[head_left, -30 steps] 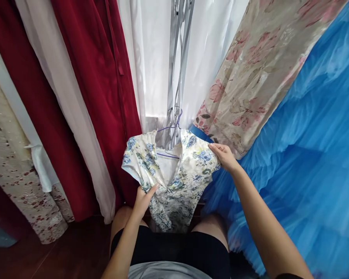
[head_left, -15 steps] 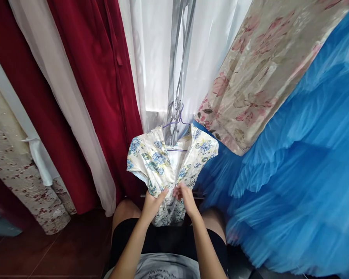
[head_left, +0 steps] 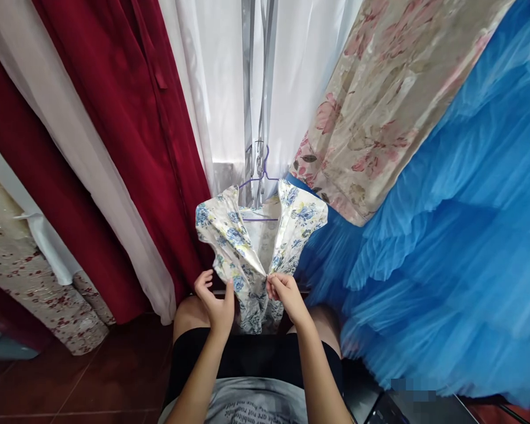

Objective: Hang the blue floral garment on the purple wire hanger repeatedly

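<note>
A small white dress with blue flowers point(head_left: 242, 235) hangs on a purple wire hanger point(head_left: 261, 176) from a metal rack point(head_left: 254, 88) straight ahead. Its front lies open in a V. My right hand point(head_left: 283, 291) pinches the fabric where the two front edges meet. To the left, my left hand point(head_left: 214, 294) holds the dress's left edge between thumb and curled fingers. Both hands are at waist height above my knees.
Dark red dresses point(head_left: 128, 135) and white fabric point(head_left: 66, 135) hang on the left, a speckled cream garment point(head_left: 35, 282) at far left. A pink floral dress point(head_left: 380, 100) and a big blue tulle skirt point(head_left: 446, 247) crowd the right. The floor point(head_left: 83, 383) is dark reddish brown.
My right hand left the dress's right shoulder and came down to the middle of the front. My left hand shifted slightly left and its fingers curled round the edge.
</note>
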{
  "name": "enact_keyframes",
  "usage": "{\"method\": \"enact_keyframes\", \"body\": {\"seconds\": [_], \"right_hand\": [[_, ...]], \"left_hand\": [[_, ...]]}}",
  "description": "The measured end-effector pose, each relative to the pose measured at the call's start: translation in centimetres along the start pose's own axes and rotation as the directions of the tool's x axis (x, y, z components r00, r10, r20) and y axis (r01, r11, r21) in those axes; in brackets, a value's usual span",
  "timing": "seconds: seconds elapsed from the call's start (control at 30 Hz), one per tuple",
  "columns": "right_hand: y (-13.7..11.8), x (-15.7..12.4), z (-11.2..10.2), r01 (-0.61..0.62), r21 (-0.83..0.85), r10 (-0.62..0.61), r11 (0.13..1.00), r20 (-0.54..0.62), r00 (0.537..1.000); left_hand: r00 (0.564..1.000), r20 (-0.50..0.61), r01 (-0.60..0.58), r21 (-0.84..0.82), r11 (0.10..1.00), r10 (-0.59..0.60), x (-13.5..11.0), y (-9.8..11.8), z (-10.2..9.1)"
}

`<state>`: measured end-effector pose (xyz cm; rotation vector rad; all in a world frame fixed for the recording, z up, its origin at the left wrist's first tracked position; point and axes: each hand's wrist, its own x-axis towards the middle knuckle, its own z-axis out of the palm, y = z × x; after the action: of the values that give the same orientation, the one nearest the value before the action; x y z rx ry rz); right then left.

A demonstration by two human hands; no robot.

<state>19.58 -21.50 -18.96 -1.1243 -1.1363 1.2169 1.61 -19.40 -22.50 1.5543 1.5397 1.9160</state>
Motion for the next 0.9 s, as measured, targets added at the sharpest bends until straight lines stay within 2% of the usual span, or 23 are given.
{"method": "enact_keyframes", "body": {"seconds": [0.07, 0.13, 0.2, 0.3, 0.43, 0.57, 0.73, 0.83, 0.9], "right_hand": [[0.2, 0.1, 0.3, -0.022, 0.021, 0.022, 1.000, 0.022, 1.000], [0.2, 0.1, 0.7, -0.027, 0.038, 0.025, 0.999, 0.055, 0.998], [0.0, -0.2, 0.9, -0.029, 0.054, 0.025, 0.998, 0.075, 0.997], [-0.5, -0.7, 0.6, -0.062, 0.074, 0.054, 0.995, 0.106, 0.993], [-1.9, -0.2, -0.4, -0.113, 0.129, 0.101, 0.985, 0.096, 0.990], [-5.6, 3.1, -1.0, -0.113, 0.254, 0.111, 0.961, 0.023, 0.994], [-13.3, 9.6, -0.9, -0.004, 0.371, 0.026, 0.929, -0.054, 0.998], [-16.4, 11.8, -0.9, 0.092, 0.435, -0.038, 0.896, -0.131, 0.991], [-17.0, 12.1, -0.9, 0.137, 0.455, -0.060, 0.880, -0.181, 0.982]], "left_hand": [[0.976, 0.195, -0.098, -0.020, 0.995, 0.100, -0.9, 0.3, 0.8], [0.921, 0.350, -0.137, -0.118, 0.984, 0.170, -1.8, 0.9, 2.0], [0.901, 0.388, -0.129, -0.186, 0.974, 0.193, -2.6, 1.4, 3.3], [0.914, 0.375, -0.080, -0.200, 0.977, 0.152, -3.0, 2.2, 4.7], [0.897, 0.413, -0.071, -0.223, 0.972, 0.160, -2.6, 3.1, 4.8], [0.861, 0.495, -0.041, -0.154, 0.987, 0.113, -2.6, 3.4, 4.3], [0.812, 0.583, 0.027, -0.051, 0.998, 0.008, -2.6, 3.3, 4.5], [0.752, 0.658, 0.056, -0.001, 0.998, -0.041, -2.5, 2.9, 4.2], [0.710, 0.700, 0.075, 0.031, 0.997, -0.075, -2.6, 2.2, 3.6]]}}
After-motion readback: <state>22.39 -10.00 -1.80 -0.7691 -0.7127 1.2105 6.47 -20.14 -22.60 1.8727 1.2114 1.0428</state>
